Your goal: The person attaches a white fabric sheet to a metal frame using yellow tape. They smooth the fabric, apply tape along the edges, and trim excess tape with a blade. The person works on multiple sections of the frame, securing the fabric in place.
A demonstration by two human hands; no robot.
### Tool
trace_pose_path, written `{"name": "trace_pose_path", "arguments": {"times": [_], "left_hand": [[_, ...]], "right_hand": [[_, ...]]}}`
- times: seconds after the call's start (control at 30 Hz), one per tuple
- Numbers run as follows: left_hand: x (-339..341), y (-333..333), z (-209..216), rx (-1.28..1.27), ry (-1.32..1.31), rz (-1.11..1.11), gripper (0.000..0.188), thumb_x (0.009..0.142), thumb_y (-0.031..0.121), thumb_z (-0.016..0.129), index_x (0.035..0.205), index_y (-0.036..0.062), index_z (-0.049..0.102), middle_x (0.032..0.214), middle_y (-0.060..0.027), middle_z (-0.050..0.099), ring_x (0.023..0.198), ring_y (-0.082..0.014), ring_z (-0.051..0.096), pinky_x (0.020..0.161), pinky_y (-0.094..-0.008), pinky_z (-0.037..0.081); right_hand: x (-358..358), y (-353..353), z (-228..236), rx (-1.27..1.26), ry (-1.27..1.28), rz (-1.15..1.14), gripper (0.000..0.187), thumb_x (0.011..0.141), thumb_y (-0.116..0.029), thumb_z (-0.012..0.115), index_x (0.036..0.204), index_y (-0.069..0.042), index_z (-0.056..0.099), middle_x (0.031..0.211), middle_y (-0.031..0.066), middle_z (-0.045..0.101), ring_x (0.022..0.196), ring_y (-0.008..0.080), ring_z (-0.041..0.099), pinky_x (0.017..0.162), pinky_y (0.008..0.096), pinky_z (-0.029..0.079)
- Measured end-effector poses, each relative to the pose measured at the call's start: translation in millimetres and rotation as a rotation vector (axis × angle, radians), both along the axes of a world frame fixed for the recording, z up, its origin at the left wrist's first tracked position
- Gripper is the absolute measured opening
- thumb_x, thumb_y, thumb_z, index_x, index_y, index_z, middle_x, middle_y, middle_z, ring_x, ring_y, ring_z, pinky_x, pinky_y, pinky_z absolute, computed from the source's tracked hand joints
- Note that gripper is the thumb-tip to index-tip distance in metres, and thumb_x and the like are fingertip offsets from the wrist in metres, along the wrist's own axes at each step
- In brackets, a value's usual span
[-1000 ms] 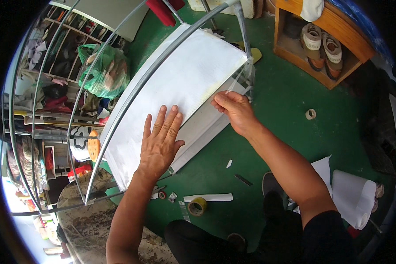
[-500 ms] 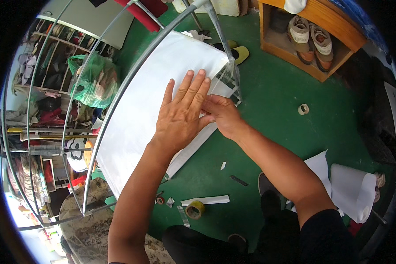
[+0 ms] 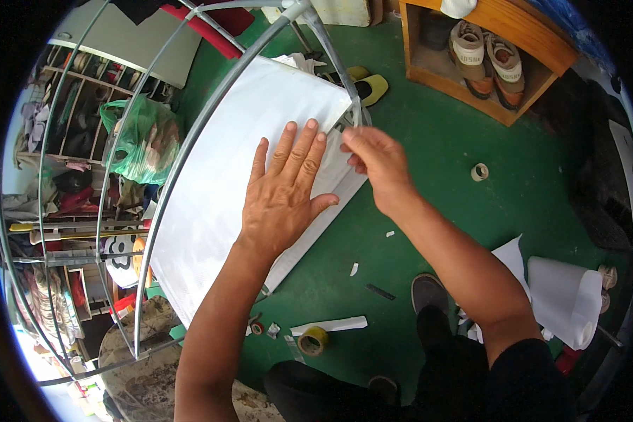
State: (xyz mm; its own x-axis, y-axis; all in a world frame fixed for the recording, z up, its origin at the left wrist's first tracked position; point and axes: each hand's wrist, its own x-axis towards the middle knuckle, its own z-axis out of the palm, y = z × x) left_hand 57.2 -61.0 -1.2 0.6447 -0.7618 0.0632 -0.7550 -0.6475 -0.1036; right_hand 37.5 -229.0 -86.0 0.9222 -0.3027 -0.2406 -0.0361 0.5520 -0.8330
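A smooth white sheet (image 3: 211, 176) lies over part of a grey metal tube frame (image 3: 202, 133), folding down along its near right edge. My left hand (image 3: 283, 193) rests on the sheet with its palm down and fingers stretched out, the thumb near the folded edge. Just past the sheet's right edge, close to the frame's corner, is my right hand (image 3: 381, 167). Its fingers are curled together, thumb against forefinger; whatever they pinch, if anything, is hidden.
On the green floor lie a yellow tape roll (image 3: 313, 341), a white strip (image 3: 334, 324), a small tape roll (image 3: 480, 172) and paper scraps. A translucent sheet roll (image 3: 564, 302) lies at right. A wooden cabinet (image 3: 464, 88) holds shoes; a green bag (image 3: 144, 141) hangs left.
My right hand has drawn back from beside my left thumb, up and to the right. A small white scrap now shows on the floor below it. My left hand stays flat on the sheet.
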Motion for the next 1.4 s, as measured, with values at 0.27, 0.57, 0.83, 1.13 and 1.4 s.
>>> {"name": "trace_pose_path", "arguments": {"times": [0.27,0.57,0.83,1.13,1.4], "left_hand": [[0.1,-2.2,1.5,0.019,-0.010,-0.006,0.099,0.078,0.044,0.075,0.158,0.0120,0.025,0.164,-0.0078,0.026,0.152,-0.0289,0.021,0.123,-0.0532,0.016],[-1.2,-4.3,0.8,0.081,-0.021,0.005,0.100,0.079,0.046,0.074,0.159,0.0124,0.023,0.165,-0.0070,0.024,0.153,-0.0289,0.018,0.123,-0.0536,0.013],[-3.4,-6.0,0.8,0.107,-0.040,0.003,0.101,0.079,0.049,0.073,0.159,0.0120,0.022,0.165,-0.0065,0.022,0.153,-0.0288,0.017,0.123,-0.0546,0.012],[-5.5,-7.7,0.0,0.078,-0.032,0.001,0.101,0.078,0.047,0.074,0.158,0.0112,0.024,0.164,-0.0069,0.024,0.153,-0.0291,0.018,0.123,-0.0556,0.012],[-6.3,-9.9,1.7,0.059,-0.023,0.003,0.101,0.078,0.046,0.075,0.158,0.0120,0.024,0.164,-0.0060,0.025,0.153,-0.0286,0.019,0.123,-0.0551,0.013]], "right_hand": [[17.0,-26.8,0.5,-0.005,-0.036,-0.098,0.022,0.092,-0.025,0.072,0.095,-0.004,0.068,0.084,0.0003,0.065,0.073,0.0077,0.054,0.065,0.0224,0.043],[29.1,-32.7,0.0,-0.485,-0.157,-0.308,0.046,0.079,-0.035,0.082,0.105,-0.001,0.065,0.090,0.0035,0.065,0.079,0.0163,0.060,0.076,0.0306,0.051],[51.0,-35.9,14.0,-0.576,-0.096,-0.164,0.045,0.074,-0.029,0.077,0.107,-0.001,0.065,0.102,0.0150,0.066,0.094,0.0272,0.067,0.082,0.0368,0.053],[45.5,-16.5,9.5,-0.922,-0.116,-0.320,0.058,0.069,-0.029,0.078,0.117,-0.002,0.058,0.106,0.0149,0.063,0.100,0.0320,0.061,0.087,0.0437,0.049],[43.8,-16.5,10.4,-0.899,-0.095,-0.333,0.061,0.071,-0.031,0.078,0.120,-0.002,0.056,0.113,0.0165,0.060,0.107,0.0339,0.057,0.091,0.0469,0.047]]}}
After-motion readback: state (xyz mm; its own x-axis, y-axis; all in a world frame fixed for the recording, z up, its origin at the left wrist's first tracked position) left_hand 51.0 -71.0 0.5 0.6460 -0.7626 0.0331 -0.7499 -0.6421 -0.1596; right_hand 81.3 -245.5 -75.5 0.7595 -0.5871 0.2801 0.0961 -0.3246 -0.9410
